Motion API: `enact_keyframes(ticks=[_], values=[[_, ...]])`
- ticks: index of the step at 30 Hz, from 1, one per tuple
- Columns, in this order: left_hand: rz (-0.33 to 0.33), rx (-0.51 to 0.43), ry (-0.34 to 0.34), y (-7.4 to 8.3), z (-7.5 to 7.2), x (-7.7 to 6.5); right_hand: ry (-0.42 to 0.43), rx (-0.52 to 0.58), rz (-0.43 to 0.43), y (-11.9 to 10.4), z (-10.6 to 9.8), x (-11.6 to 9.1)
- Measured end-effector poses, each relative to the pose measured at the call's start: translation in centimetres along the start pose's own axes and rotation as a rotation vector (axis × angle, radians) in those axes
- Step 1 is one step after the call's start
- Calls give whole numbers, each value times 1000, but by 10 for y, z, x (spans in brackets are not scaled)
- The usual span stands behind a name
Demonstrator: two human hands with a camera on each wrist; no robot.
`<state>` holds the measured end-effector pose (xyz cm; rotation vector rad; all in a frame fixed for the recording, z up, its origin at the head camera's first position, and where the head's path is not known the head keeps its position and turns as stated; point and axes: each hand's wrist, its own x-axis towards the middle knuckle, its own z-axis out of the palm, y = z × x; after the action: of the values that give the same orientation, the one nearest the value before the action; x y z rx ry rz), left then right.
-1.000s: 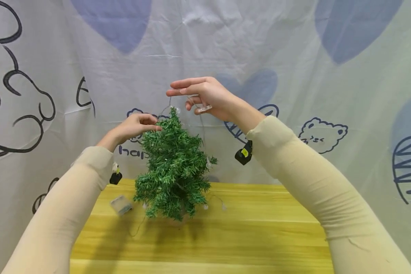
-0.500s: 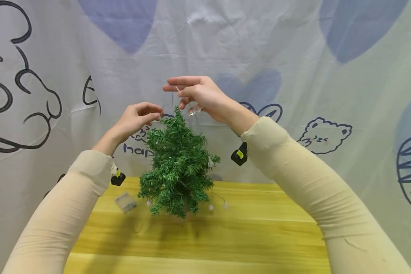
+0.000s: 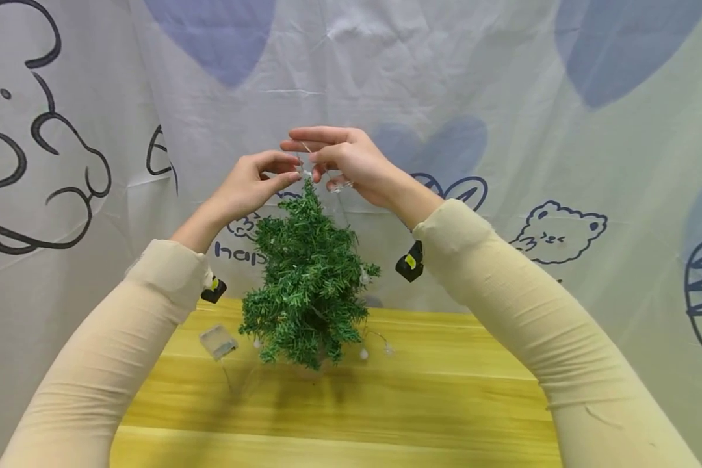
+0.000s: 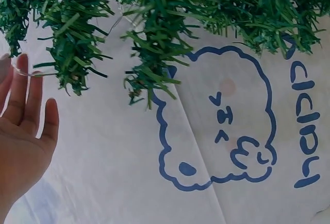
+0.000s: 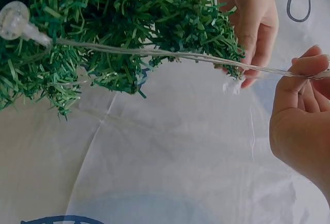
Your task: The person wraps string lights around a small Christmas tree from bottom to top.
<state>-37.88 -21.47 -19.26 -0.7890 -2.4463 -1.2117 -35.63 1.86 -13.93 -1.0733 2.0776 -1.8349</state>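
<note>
A small green artificial Christmas tree [image 3: 310, 273] stands upright, a string of lights with clear bulbs draped on it. At its tip my left hand [image 3: 251, 182] pinches a clear bulb [image 5: 234, 84] of the string between thumb and fingers. My right hand [image 3: 353, 159], just right of and above the tip, grips the thin wire [image 5: 196, 56] between thumb and fingers. In the right wrist view that wire runs taut across to a larger clear bulb [image 5: 14, 22]. The left wrist view shows the hand [image 4: 26, 136] beside the branches, its fingertips partly cut off.
A clear battery box [image 3: 218, 342] lies on the yellow wooden table [image 3: 444, 390], left of the tree, its wire trailing forward. Loose bulbs [image 3: 363, 353] hang low by the tree's right side. A printed curtain [image 3: 503, 130] hangs close behind.
My left hand has risen and moved right, from the tree's upper left side to its tip. The right hand stays near the tip with the wire. The view has shifted slightly.
</note>
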Motion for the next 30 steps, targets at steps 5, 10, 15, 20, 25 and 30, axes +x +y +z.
enact_keyframes(ticks=[5,10,15,20,25,30], values=[[5,32,52,1,-4,-2,-35,38,-4,1,5,-2],[-16,59,96,-7,-13,-5,-87,46,24,8,3,-9],[-25,94,154,-16,-24,-4,-191,47,70,18,-2,-18],[-50,93,210,-27,-30,-5,-191,32,112,20,3,-32],[-75,101,234,-35,-31,-9,-109,11,161,18,5,-45],[-69,87,252,-34,-30,-8,-46,-14,203,20,0,-52]])
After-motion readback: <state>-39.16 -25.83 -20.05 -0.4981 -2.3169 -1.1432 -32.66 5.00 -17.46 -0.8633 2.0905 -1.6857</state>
